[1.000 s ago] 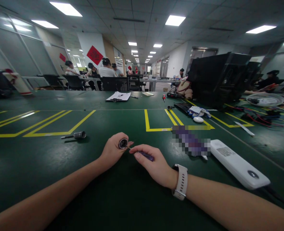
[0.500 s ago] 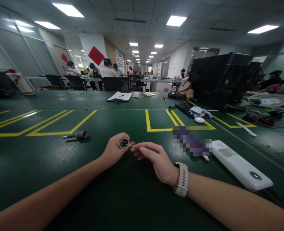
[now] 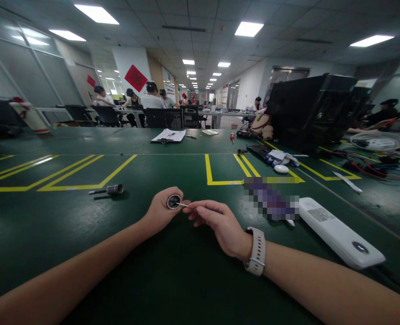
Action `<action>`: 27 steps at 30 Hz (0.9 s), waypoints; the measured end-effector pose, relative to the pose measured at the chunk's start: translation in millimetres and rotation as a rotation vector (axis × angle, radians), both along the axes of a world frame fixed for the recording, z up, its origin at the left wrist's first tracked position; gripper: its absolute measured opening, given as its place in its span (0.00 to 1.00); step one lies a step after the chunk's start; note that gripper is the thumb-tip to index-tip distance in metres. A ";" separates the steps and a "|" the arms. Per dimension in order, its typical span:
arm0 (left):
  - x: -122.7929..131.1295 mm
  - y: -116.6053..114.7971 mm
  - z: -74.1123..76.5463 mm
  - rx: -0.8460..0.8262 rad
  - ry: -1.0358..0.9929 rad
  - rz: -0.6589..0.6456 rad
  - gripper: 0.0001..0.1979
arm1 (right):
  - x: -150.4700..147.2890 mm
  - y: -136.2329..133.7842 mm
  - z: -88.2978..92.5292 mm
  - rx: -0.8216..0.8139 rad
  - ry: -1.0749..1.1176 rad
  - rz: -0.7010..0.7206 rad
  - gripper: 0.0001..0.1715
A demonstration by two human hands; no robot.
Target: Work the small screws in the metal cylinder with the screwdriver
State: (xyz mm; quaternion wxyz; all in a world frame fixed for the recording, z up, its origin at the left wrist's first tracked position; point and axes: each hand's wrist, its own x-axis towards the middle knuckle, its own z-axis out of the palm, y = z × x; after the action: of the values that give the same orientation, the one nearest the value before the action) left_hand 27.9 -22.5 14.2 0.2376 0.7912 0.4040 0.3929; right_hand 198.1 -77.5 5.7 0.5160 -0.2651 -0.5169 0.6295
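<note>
My left hand (image 3: 162, 210) is closed around a round metal cylinder (image 3: 173, 201), whose open end with dark inner parts faces me. In my right hand (image 3: 222, 221), pinched between thumb and fingers, is a slim screwdriver (image 3: 183, 205) with a thin bright shaft. Its tip reaches into the cylinder's open end; the exact contact point is too small to make out. Fingers cover most of its handle. Left of my hands, a grey metal part (image 3: 114, 189) with a hollow cup and a narrow stem lies on its side on the green table (image 3: 135, 280).
A white power strip-like box (image 3: 338, 234) and a blurred-out purple item lie to the right. Farther back are a clipboard with paper (image 3: 168, 136), a red screwdriver (image 3: 233, 137), gloves (image 3: 281, 158), loose wires and a black computer case (image 3: 308, 108). Several people sit beyond.
Almost nothing differs. The cylinder and the screwdriver tip have shifted very slightly left; both hands keep their grips.
</note>
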 end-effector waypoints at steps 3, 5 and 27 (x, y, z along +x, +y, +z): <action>-0.5 2.2 -2.9 0.020 0.023 0.039 0.09 | 0.4 -0.6 0.5 0.004 0.009 -0.032 0.11; -1.3 4.7 -6.0 0.046 0.061 0.092 0.09 | 0.3 -1.4 1.1 0.007 -0.019 -0.053 0.11; -2.8 7.1 -7.0 -0.003 0.017 -0.061 0.08 | -0.5 -0.9 0.6 -0.035 0.012 -0.017 0.10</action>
State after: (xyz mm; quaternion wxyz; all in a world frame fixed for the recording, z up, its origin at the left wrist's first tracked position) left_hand 25.1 -15.4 7.2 0.2471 0.8062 0.3823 0.3779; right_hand 197.6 -78.4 6.3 0.5194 -0.2748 -0.5006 0.6357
